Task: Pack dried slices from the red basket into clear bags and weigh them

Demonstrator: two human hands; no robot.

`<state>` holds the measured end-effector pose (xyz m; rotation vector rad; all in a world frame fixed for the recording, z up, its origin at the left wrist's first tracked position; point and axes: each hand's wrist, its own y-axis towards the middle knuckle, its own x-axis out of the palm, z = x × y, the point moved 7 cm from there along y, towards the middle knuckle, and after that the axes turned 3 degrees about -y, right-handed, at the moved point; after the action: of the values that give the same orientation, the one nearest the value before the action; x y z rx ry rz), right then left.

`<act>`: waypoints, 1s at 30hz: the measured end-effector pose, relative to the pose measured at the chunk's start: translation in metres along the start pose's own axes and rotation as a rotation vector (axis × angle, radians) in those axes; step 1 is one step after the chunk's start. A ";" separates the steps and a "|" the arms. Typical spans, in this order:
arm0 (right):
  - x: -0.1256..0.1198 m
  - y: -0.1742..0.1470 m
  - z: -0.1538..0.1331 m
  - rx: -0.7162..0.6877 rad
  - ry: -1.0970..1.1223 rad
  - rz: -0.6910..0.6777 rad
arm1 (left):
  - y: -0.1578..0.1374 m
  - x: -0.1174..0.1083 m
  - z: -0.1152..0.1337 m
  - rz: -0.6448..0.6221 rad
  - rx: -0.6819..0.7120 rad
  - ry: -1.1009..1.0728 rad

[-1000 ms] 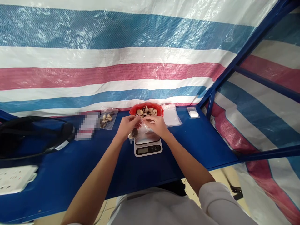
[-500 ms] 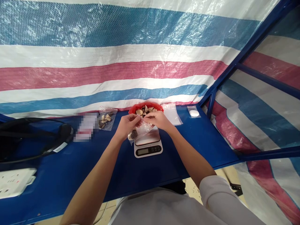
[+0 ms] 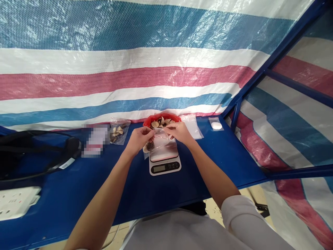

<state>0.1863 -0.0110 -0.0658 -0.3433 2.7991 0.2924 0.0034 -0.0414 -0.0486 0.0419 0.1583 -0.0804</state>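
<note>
My left hand (image 3: 138, 139) and my right hand (image 3: 179, 132) both pinch the top edge of a small clear plastic bag (image 3: 159, 142) that holds a few brown and pale pieces. The bag hangs just above a small white digital scale (image 3: 164, 163) on the blue table (image 3: 213, 159). Right behind my hands sits a red bowl (image 3: 161, 120) filled with several similar brown and white pieces.
A filled clear bag (image 3: 118, 132) lies left of the bowl, empty clear bags (image 3: 191, 125) to its right, and a small packet with a white object (image 3: 215, 125) farther right. A black bag (image 3: 33, 152) and a white power strip (image 3: 15, 202) occupy the table's left. A striped tarp forms the walls.
My right hand has slid rightward along the bag's top edge, spreading the bag wider between both hands. The scale and bowl have stayed put.
</note>
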 end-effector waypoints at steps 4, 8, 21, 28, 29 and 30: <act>0.005 0.000 -0.006 -0.055 -0.028 -0.017 | -0.001 0.004 0.005 0.000 -0.011 0.016; 0.011 0.000 -0.005 -0.035 0.041 -0.094 | 0.001 0.011 -0.001 -0.033 -0.037 0.022; 0.011 -0.004 -0.010 -0.045 -0.043 -0.221 | 0.003 0.020 -0.010 -0.077 -0.162 -0.102; 0.013 -0.004 -0.008 -0.038 -0.075 -0.181 | 0.002 0.021 -0.011 -0.034 -0.160 -0.126; 0.013 -0.004 -0.007 -0.035 -0.082 -0.170 | 0.003 0.022 -0.010 -0.029 -0.157 -0.123; 0.014 -0.004 -0.006 -0.034 -0.087 -0.157 | 0.003 0.022 -0.010 -0.023 -0.153 -0.119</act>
<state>0.1731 -0.0188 -0.0655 -0.5417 2.6657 0.3106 0.0236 -0.0399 -0.0618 -0.1174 0.0453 -0.0933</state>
